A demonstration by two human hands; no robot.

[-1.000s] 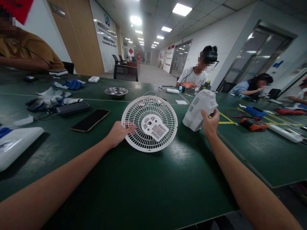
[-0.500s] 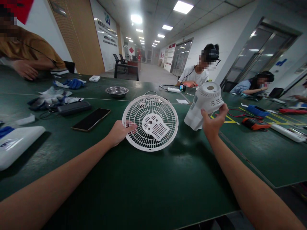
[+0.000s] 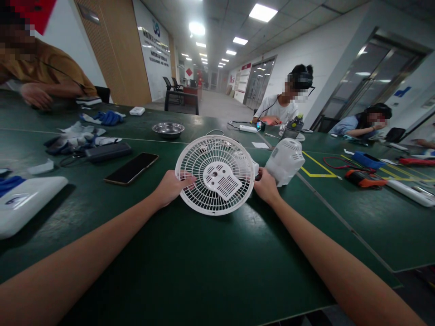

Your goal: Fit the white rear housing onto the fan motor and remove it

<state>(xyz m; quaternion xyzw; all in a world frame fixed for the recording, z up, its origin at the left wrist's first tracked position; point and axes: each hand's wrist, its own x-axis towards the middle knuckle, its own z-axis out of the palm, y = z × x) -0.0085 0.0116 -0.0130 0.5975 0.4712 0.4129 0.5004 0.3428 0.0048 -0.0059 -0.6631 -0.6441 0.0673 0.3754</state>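
Note:
A round white fan grille (image 3: 215, 211) with a slotted centre plate is tilted up above the green table. My left hand (image 3: 171, 188) is closed on its left rim, the thumb lying across the bars. My right hand (image 3: 267, 184) is at the right rim, its fingers closed round a small white plastic part (image 3: 256, 168) just behind the grille. Whether that part belongs to the grille or another piece is hidden. Right beside this hand is a white plastic fan housing (image 3: 286, 160), with slots near its top; its lower left is covered by my hand.
A black phone (image 3: 132, 168), a dark case (image 3: 108, 152) and gloves (image 3: 76, 140) lie left. A metal bowl (image 3: 168, 130) stands behind the grille. A white device (image 3: 32, 203) is at far left, an orange-black meter (image 3: 365, 178) at right. Other people sit around the table.
My right hand has let go of the white housing, which now stands lower on the right. It has moved left to the grille's right rim. My left hand keeps its hold.

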